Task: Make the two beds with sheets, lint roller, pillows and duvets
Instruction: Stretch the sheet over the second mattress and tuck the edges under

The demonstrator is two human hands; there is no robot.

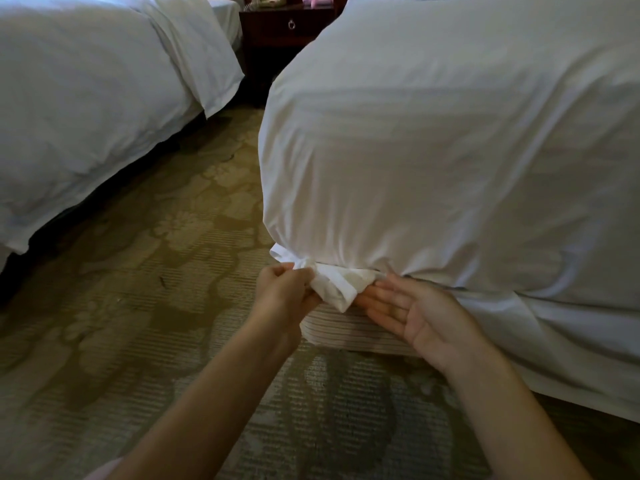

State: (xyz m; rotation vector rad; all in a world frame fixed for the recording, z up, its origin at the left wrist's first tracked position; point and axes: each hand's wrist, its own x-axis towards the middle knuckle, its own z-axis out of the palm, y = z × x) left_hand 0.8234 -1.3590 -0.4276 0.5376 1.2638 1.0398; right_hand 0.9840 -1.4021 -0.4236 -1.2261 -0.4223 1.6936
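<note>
A white sheet [433, 150] is stretched over the near corner of the right bed. Its gathered, knotted corner [337, 284] hangs out below the mattress edge, above the striped bed base [349, 332]. My left hand [285, 289] grips this bunched corner from the left. My right hand [412, 311] lies palm up with straight fingers just right of and under the bunch, its fingertips touching the cloth. The left bed [86, 98] carries a white duvet that hangs over its side.
Patterned carpet [138, 289] fills the aisle between the two beds. A dark wooden nightstand [284, 29] stands at the far end of the aisle, with a pink object [317, 0] and a telephone on top.
</note>
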